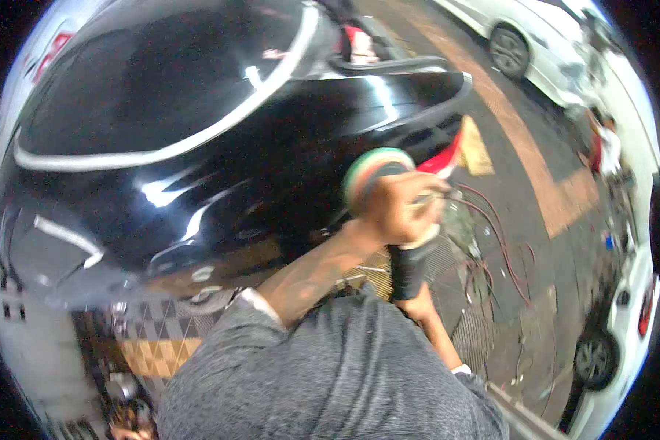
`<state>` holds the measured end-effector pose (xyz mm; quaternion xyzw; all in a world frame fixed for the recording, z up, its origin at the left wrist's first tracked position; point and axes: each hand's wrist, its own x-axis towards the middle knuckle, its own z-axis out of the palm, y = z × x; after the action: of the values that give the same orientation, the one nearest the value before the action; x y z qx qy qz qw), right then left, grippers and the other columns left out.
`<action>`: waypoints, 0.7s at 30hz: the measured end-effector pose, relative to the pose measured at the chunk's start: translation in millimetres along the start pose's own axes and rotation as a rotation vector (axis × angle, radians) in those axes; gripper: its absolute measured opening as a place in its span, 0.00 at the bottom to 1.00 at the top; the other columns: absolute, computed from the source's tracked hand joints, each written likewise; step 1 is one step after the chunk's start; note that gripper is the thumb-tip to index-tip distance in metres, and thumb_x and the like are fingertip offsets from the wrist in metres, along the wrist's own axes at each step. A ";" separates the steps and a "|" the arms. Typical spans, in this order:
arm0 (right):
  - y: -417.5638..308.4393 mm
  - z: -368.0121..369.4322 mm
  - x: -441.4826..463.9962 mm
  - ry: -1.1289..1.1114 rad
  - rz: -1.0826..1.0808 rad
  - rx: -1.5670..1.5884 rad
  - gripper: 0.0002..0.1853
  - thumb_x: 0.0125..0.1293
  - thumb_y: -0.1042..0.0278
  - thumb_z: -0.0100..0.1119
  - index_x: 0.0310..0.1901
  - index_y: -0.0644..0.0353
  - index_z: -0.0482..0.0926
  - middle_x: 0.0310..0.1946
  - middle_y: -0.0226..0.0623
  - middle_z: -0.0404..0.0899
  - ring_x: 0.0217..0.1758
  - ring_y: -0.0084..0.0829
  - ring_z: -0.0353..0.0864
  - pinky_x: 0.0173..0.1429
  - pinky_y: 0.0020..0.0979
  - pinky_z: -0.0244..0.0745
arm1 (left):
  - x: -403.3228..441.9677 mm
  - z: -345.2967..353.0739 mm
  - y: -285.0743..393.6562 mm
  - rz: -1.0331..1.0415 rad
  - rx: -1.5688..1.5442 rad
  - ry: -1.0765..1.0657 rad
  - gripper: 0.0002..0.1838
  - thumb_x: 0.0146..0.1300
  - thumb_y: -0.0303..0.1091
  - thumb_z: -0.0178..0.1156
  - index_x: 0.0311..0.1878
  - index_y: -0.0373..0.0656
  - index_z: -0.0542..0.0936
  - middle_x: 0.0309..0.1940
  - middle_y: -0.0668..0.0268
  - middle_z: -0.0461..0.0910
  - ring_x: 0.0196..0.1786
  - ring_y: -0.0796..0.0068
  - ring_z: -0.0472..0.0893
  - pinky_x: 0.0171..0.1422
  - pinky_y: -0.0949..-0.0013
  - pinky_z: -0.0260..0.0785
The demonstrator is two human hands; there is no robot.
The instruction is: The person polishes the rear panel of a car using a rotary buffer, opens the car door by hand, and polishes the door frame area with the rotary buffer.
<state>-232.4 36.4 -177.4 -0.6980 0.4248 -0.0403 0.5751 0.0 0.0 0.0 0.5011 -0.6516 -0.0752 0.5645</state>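
Note:
My left hand [400, 209] is wrapped over the front of a car polisher [408, 268], blurred by motion. Lower down, my right hand [420, 302] grips the black rear end of the same machine; its fingers are partly hidden. The round pad [356, 176], with a greenish edge, is tilted against or very close to the glossy black car body [286, 176]; I cannot tell whether it touches. White masking tape [198, 139] borders the dark window. Just beyond the pad is the red tail light [444, 158], at the car's end.
Reddish hoses or cords [502, 246] lie loosely on the dark floor at right. A white car [543, 51] stands at the top right, another white car [631, 323] at lower right. A person [606, 147] is low down by the far wall. Patterned tiles [161, 337] show at lower left.

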 end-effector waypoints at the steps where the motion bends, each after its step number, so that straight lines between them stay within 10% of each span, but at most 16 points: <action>1: 5.7 -5.4 -5.6 0.025 -0.001 0.076 0.20 0.42 0.68 0.74 0.40 0.61 0.83 0.36 0.37 0.87 0.38 0.31 0.83 0.49 0.37 0.79 | 5.8 14.4 4.4 -0.051 0.016 -0.055 0.12 0.53 0.31 0.66 0.42 0.41 0.86 0.37 0.56 0.88 0.39 0.58 0.88 0.46 0.60 0.78; 13: -62.6 58.0 16.1 -0.014 -0.334 0.023 0.13 0.48 0.65 0.75 0.28 0.64 0.81 0.24 0.30 0.83 0.27 0.26 0.77 0.35 0.36 0.75 | -56.3 -123.4 26.8 0.086 -0.042 0.152 0.14 0.53 0.27 0.62 0.44 0.35 0.84 0.42 0.53 0.87 0.44 0.57 0.88 0.54 0.60 0.78; 21: -90.7 111.5 27.4 -0.186 -0.316 -0.067 0.23 0.45 0.64 0.77 0.44 0.63 0.85 0.40 0.48 0.88 0.43 0.37 0.88 0.51 0.39 0.80 | -127.5 -221.4 52.6 0.041 0.188 0.288 0.16 0.62 0.34 0.58 0.46 0.32 0.84 0.43 0.50 0.88 0.48 0.54 0.88 0.58 0.57 0.80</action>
<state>-104.6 102.5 -150.7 -0.7755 0.2558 -0.0514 0.5749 131.9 223.2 28.6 0.5440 -0.5783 0.0702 0.6039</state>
